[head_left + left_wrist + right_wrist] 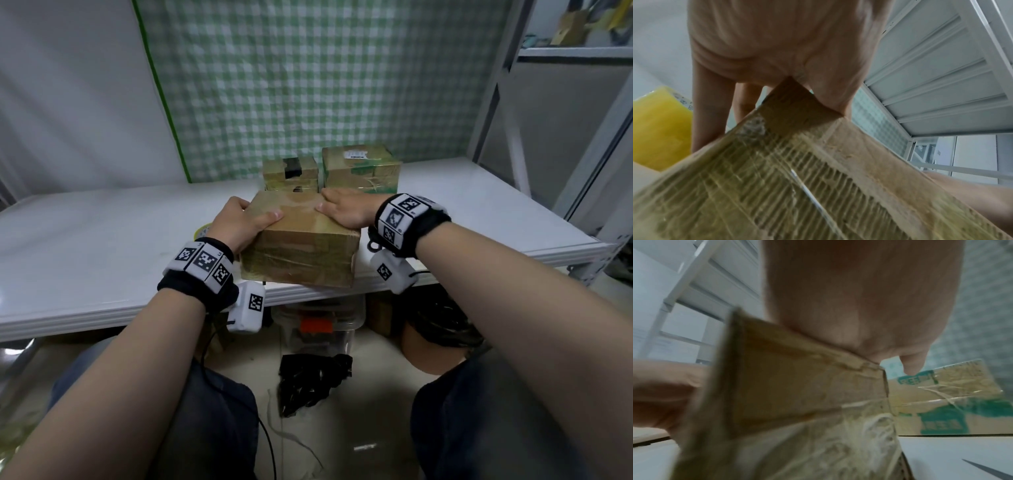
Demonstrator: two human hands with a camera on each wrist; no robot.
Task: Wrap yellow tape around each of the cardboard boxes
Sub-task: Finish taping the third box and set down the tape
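Note:
A cardboard box [301, 246] wrapped in yellowish tape sits at the table's front edge, tilted a little. My left hand [245, 219] grips its left side, thumb on top and fingers curled round the far left corner. My right hand [342, 207] holds the far right corner, thumb on the top face. The left wrist view shows the box's taped side [797, 186] under my left hand [777, 48], with the yellow tape roll [659, 129] just left of it. The roll [202, 229] peeks out behind my left hand. In the right wrist view my right hand [859, 305] presses on the box's edge [797, 394].
Two taped boxes stand behind it: a small one [291, 173] and a larger one with green print [361, 168] [951, 402]. The white table [102, 246] stretches left and right. A metal shelf frame [599, 154] rises at the right. A dark pointed shape [986, 470] lies on the table.

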